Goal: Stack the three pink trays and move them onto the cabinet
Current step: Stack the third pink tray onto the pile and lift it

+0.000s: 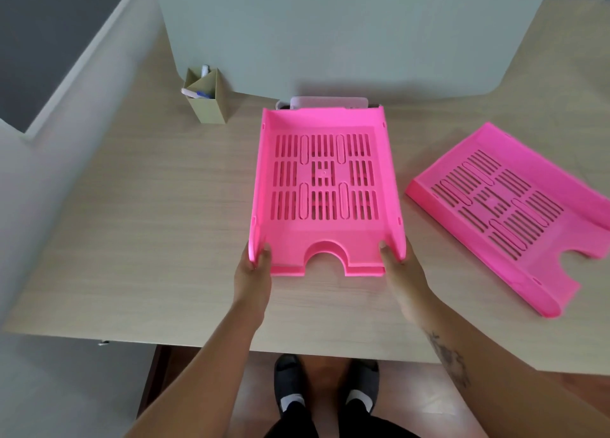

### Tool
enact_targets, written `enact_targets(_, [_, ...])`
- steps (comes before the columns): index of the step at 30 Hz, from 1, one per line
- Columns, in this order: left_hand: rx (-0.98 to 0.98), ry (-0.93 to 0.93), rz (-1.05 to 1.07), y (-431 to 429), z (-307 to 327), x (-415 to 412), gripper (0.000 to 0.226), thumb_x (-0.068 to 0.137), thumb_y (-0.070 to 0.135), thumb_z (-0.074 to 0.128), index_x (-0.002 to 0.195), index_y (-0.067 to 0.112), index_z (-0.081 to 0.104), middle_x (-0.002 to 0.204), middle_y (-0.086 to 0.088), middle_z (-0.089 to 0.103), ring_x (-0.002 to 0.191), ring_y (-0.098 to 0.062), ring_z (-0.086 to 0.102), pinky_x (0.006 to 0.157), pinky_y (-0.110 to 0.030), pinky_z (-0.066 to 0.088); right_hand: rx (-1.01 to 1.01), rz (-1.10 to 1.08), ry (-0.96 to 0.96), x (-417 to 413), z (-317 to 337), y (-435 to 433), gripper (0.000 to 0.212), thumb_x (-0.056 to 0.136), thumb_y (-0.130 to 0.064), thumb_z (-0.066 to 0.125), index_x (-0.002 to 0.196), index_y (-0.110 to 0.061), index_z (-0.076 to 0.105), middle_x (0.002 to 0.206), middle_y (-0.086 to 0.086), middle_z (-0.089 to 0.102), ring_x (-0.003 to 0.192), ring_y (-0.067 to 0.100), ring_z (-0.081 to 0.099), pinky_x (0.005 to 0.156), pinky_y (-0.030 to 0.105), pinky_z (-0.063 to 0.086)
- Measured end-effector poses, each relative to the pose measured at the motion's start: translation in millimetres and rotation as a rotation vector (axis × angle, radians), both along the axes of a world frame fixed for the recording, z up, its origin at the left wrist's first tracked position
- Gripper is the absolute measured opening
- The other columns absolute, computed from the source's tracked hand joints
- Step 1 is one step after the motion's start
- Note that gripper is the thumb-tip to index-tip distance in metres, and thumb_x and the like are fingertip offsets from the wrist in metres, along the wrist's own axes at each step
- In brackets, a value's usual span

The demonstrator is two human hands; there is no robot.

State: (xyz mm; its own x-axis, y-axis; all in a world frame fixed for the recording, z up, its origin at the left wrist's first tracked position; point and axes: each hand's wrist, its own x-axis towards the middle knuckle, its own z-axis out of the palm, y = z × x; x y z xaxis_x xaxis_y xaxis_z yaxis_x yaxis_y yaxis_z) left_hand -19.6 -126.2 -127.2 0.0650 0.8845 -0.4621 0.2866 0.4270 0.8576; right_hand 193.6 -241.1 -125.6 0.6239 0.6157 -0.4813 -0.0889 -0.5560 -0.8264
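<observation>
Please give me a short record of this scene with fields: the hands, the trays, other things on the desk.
left hand: grips near left corner of the held pink tray
right hand: grips its near right corner
second pink tray: lies angled on the desk, to the right, apart
third tray: not clearly visible
pen holder: far left, by the divider panel

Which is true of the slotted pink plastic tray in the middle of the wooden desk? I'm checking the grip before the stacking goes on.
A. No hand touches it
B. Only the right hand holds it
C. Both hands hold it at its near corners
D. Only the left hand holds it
C: the left hand and the right hand each clasp a near corner of the slotted pink plastic tray.
</observation>
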Motion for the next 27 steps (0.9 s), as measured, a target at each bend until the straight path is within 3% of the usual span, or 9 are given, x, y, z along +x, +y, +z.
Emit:
enact_targets(5, [0.031,0.013,-0.048,16,1,-4,0.042,0.101,0.029,0.049,0.143,0.021,0.048,0.101,0.003,0.065,0.089,-0.01,0.061,0.064,-0.018,0.047,0.016,-0.042,0.012,-7,1,10,0.054,0.101,-0.03,0.049,0.153,-0.025,0.034,0.125,0.002,0.065,0.113,0.023,0.064,0.09,0.033,0.054])
enact_targets(8, [0.055,0.048,-0.171,32,12,-14,0.043,0.095,0.023,0.061,0.138,0.021,0.053,0.108,0.003,0.069,0.106,-0.023,0.065,0.066,-0.019,0.051,0.009,-0.007,0.011,0,13,13,0.054,0.097,-0.031,0.057,0.148,-0.025,0.041,0.123,0.004,0.067,0.107,0.023,0.068,0.083,0.036,0.06])
enact_targets(10, [0.099,0.082,-0.264,56,26,-22,0.053,0.091,0.023,0.067,0.142,0.022,0.05,0.126,0.003,0.066,0.114,-0.022,0.063,0.079,-0.028,0.057,0.037,0.054,-0.03,11,34,19,0.071,0.084,-0.048,0.069,0.146,-0.03,0.041,0.131,0.002,0.065,0.11,0.022,0.068,0.08,0.042,0.062])
enact_targets(13, [0.205,0.145,-0.31,97,56,-27,0.07,0.087,0.037,0.072,0.148,0.021,0.043,0.144,0.004,0.054,0.123,-0.019,0.056,0.105,-0.042,0.046,0.043,0.056,-0.12,31,67,37,0.101,0.071,-0.061,0.072,0.155,-0.027,0.028,0.155,0.002,0.042,0.136,0.026,0.048,0.105,0.054,0.046])
enact_targets(15, [0.26,0.121,-0.299,119,75,-22,0.07,0.086,0.041,0.072,0.147,0.02,0.044,0.144,0.003,0.054,0.12,-0.016,0.056,0.104,-0.037,0.044,0.077,0.021,-0.193,41,86,51,0.085,0.085,-0.049,0.067,0.156,-0.022,0.029,0.159,0.002,0.036,0.142,0.025,0.04,0.11,0.04,0.036])
enact_targets(17, [0.303,0.098,-0.289,132,91,-12,0.065,0.087,0.039,0.071,0.145,0.02,0.047,0.142,0.003,0.056,0.116,-0.012,0.056,0.102,-0.034,0.045,0.096,0.011,-0.24,49,97,63,0.071,0.093,-0.036,0.063,0.155,-0.023,0.031,0.16,0.002,0.035,0.143,0.023,0.038,0.1,0.032,0.032])
enact_targets(22, [0.416,0.097,-0.377,133,111,26,0.057,0.088,0.036,0.071,0.139,0.018,0.052,0.138,0.0,0.058,0.116,-0.02,0.06,0.101,-0.044,0.05,0.081,-0.001,-0.321,54,121,67,0.066,0.095,-0.025,0.059,0.154,-0.025,0.031,0.159,0.005,0.036,0.139,0.029,0.044,0.109,0.046,0.039])
enact_targets(25, [0.481,0.088,-0.455,119,116,59,0.053,0.09,0.033,0.069,0.137,0.016,0.054,0.135,-0.002,0.06,0.115,-0.022,0.061,0.081,-0.031,0.055,0.066,-0.009,-0.394,70,129,53,0.065,0.095,-0.021,0.06,0.154,-0.02,0.033,0.153,0.005,0.044,0.136,0.031,0.048,0.109,0.045,0.042])
enact_targets(27, [0.512,0.086,-0.522,106,119,84,0.054,0.09,0.034,0.069,0.138,0.017,0.052,0.135,-0.003,0.061,0.117,-0.022,0.06,0.086,-0.036,0.056,0.075,-0.025,-0.424,90,131,40,0.065,0.093,-0.019,0.062,0.153,-0.02,0.036,0.153,0.005,0.045,0.133,0.029,0.05,0.105,0.042,0.046])
